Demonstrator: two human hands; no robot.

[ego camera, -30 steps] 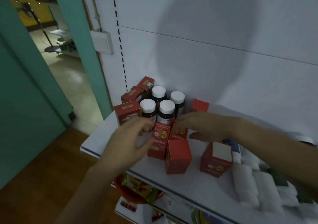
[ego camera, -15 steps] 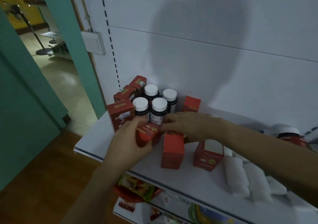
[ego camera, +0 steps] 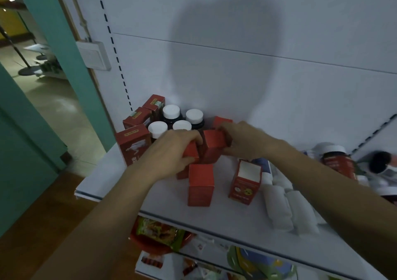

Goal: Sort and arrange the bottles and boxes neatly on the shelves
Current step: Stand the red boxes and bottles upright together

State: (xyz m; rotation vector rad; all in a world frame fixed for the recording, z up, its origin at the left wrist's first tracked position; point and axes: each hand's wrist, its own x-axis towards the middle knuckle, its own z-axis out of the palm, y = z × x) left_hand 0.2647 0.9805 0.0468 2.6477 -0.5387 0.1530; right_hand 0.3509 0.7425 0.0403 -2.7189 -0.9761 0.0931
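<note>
On the flat white shelf [ego camera: 225, 221], the left hand [ego camera: 169, 153] curls its grip round a small red box [ego camera: 191, 150]. The right hand [ego camera: 245, 142] pinches a taller box [ego camera: 213, 142] just beside it. Behind stand 4 dark round bottles [ego camera: 194, 118] with smooth white caps, flanked on the left by 3 red cartons [ego camera: 134, 142]. Nearer the edge stand a plain cardboard box [ego camera: 200, 185] and a white-topped one [ego camera: 247, 181], beside soft white packs [ego camera: 279, 206].

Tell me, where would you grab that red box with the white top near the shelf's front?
Probably its upper sides, pinched from above and the front. The white-topped box stands upright with its top clear, while white packs crowd its right base.
</note>
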